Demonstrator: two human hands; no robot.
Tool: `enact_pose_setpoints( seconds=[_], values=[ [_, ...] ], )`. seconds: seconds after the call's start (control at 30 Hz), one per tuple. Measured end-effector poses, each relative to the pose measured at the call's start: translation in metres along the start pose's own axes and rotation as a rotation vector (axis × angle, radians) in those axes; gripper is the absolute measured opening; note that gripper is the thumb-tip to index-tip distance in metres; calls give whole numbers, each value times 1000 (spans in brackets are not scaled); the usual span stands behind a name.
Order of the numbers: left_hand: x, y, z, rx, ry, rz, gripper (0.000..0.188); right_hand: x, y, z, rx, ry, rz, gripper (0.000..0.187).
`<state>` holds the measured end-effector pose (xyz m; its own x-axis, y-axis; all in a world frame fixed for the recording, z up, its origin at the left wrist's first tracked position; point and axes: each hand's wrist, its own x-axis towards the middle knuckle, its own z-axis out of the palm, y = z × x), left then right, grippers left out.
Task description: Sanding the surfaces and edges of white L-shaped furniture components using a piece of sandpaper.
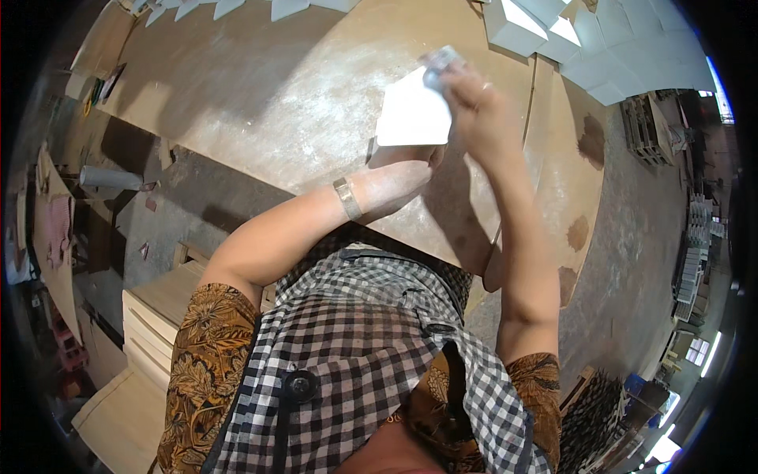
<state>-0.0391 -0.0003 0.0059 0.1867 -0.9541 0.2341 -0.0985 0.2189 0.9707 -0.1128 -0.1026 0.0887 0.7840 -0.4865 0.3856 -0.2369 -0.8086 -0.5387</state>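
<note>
The right hand (485,110) has its grip closed on a pale blue-gray pad (444,65), which looks blurry. The pad is right by the one o'clock corner of a white block (412,112). The left hand (395,178) is at the block's six o'clock side, but its fingertips are partly hidden, so I cannot tell if it is grasping. A shiny band (347,197) goes around the left wrist. The block is over a brown tabletop (316,170), with white dust (264,107) toward nine o'clock. Farther out from the block, there are white boxes (608,47) at two o'clock and more white shapes (229,6) at ten. Wooden drawers (146,324) stand at eight o'clock, and a gray tube (110,178) is near nine.
</note>
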Motion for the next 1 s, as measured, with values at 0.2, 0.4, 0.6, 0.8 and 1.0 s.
enact_pose_setpoints(
  seconds=[0.2, 0.4, 0.6, 0.8, 1.0],
  values=[
    [-5, 30, -4, 165, -109, -349, 45, -27, -63, 14, -1, -73, -26, 26],
    [9, 7, -3, 587, 276, 228, 43, -10, -17, 10, -13, 62, -119, 24],
    [3, 36, -5, 15, -8, -280, 31, 19, -19, 20, -68, -77, 191, 21],
    [-19, -14, -10, -718, -104, -436, 39, -53, -73, 3, 88, -132, -166, 30],
    [8, 21, 4, 128, 37, -156, 45, -43, -4, -34, -2, 139, 169, 27]
  ],
)
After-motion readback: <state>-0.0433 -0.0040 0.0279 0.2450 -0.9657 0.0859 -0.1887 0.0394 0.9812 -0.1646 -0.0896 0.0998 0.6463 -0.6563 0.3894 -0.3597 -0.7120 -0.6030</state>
